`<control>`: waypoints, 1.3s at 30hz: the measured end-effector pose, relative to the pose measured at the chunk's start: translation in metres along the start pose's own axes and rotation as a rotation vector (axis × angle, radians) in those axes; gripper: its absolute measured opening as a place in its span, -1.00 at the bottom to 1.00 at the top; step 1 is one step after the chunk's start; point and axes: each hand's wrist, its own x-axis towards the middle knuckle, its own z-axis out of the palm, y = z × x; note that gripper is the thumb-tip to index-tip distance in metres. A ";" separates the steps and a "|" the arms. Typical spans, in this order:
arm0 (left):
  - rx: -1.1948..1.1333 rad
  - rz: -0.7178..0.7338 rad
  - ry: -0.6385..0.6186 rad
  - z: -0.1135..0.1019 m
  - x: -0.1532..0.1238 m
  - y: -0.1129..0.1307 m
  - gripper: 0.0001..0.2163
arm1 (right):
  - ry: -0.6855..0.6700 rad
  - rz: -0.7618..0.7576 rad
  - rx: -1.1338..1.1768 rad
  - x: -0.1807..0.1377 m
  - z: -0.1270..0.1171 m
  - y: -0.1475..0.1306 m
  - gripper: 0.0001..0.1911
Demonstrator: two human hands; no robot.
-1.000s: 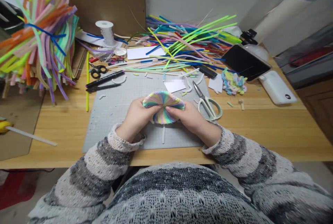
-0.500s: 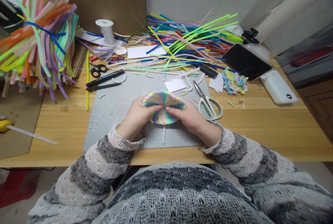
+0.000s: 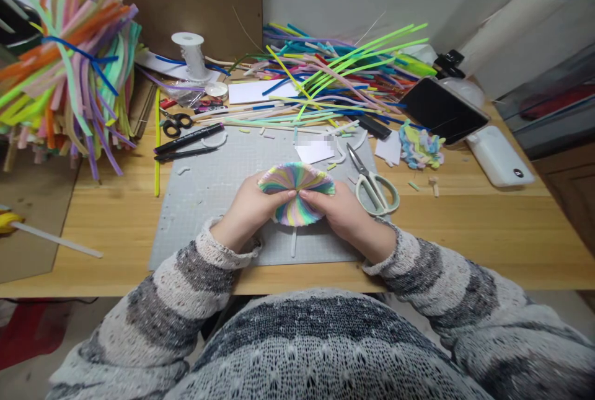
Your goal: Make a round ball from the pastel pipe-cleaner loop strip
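- Bundle of chenille stems (image 3: 65,71), many colours, fanning out far left of the cutting mat (image 3: 209,201), overhanging the table (image 3: 465,239) edge.
- Yellow-handled tool (image 3: 9,221) lying far left of the mat, on brown board, only partly showing.
- Small black scissors (image 3: 174,123) and two black pens (image 3: 188,139) lying just beyond the mat's far left corner.
- White spool (image 3: 189,53) standing upright behind the mat, against the back panel.
- Left hand (image 3: 248,211) resting over the mat's middle, fingers curled, thumb pressing the near face of the pastel disc (image 3: 296,192); gripping its left side.
- Pastel disc, ribbed in radiating rainbow stripes, being held just above the mat's middle, pinched between both hands and bending at its centre.
- White stick (image 3: 292,242) lying on the mat just below the disc.
- Right hand (image 3: 346,214) closing on the disc's right side, thumb meeting the other thumb at the centre fold.
- Loose chenille stems (image 3: 334,74) sprawling in a heap behind the mat's far edge.
- Pale green scissors (image 3: 374,180) lying shut at the mat's right edge, just beside the right hand.
- Cluster of pastel offcuts (image 3: 418,146) sitting right of the mat.
- Dark tablet (image 3: 441,111) and white case (image 3: 499,157) sitting well right of the mat.
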 end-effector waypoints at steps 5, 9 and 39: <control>0.048 0.052 0.035 0.000 0.001 -0.006 -0.69 | 0.016 -0.025 -0.002 0.000 0.000 0.002 -0.73; 0.120 0.104 0.053 0.001 0.001 -0.007 -0.69 | 0.027 -0.022 0.010 -0.002 0.003 0.004 -0.72; 0.259 0.075 0.109 0.004 -0.002 0.000 -0.83 | 0.040 -0.160 -0.223 0.006 -0.005 0.006 -0.73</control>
